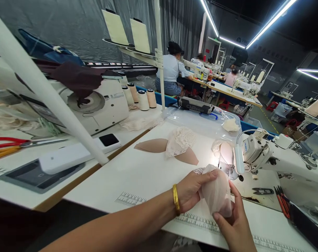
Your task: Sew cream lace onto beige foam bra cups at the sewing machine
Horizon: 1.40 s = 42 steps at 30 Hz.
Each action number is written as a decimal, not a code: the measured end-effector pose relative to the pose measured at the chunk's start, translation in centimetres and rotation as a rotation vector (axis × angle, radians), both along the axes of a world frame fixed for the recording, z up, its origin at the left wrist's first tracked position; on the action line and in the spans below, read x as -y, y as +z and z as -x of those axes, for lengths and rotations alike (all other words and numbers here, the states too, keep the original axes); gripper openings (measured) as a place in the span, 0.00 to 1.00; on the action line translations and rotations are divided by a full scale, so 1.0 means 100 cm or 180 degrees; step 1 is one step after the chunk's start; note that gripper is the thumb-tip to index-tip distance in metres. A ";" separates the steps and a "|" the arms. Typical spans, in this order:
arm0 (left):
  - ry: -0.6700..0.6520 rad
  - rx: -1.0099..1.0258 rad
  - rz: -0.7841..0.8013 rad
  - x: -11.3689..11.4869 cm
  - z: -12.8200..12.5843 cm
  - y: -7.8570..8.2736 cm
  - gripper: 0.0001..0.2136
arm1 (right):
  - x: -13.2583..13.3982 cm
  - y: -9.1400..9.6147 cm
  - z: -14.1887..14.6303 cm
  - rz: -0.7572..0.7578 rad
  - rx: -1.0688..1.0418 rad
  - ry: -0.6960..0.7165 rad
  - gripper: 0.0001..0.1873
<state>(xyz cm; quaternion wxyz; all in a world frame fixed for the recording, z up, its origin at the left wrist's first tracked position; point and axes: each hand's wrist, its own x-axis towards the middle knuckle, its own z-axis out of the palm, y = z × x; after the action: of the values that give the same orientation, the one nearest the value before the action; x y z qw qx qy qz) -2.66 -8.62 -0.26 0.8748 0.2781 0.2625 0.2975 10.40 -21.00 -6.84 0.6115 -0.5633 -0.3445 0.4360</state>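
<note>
Between both hands I hold a pale pink bra cup (217, 196) with sheer, lace-edged fabric over it. My left hand (194, 190), below a gold bracelet, grips its upper left side with the thumb on top. My right hand (235, 218) pinches its lower right edge between thumb and fingers. Just beyond, under the lit needle area of a sewing machine (249, 154), sits another pale cup piece (226, 153). Farther left on the white table lie brown cup pieces (152, 145) with cream lace (182, 140) partly covering them.
Thread snips (263, 191) and orange-handled tweezers (282, 203) lie right of the machine. A white pole (159, 56) rises behind the table. Thread cones (143, 100), a second machine (96, 105) and scissors (9, 143) are at left. A person (169, 70) sits at another table.
</note>
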 end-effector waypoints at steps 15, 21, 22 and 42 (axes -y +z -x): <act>-0.2344 -0.0727 -0.5652 -0.067 -0.043 -0.015 0.12 | -0.066 0.017 -0.109 -0.1239 0.5171 0.0777 0.19; -0.2188 -0.0847 -0.5837 -0.071 -0.041 -0.016 0.13 | -0.054 0.018 -0.112 -0.1031 0.5125 0.1056 0.17; -0.2265 -0.0917 -0.5950 -0.070 -0.040 -0.015 0.12 | -0.054 0.019 -0.112 -0.0980 0.5093 0.1070 0.17; -0.2108 -0.1027 -0.6543 -0.073 -0.044 -0.023 0.08 | -0.056 0.007 -0.118 -0.0766 0.5155 0.0664 0.19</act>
<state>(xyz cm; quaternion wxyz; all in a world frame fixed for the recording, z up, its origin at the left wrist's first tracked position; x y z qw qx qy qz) 1.70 -1.33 -2.57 0.2166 0.9686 -0.0877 0.0845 22.24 -15.38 -6.12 0.1863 -0.5989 -0.7735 -0.0904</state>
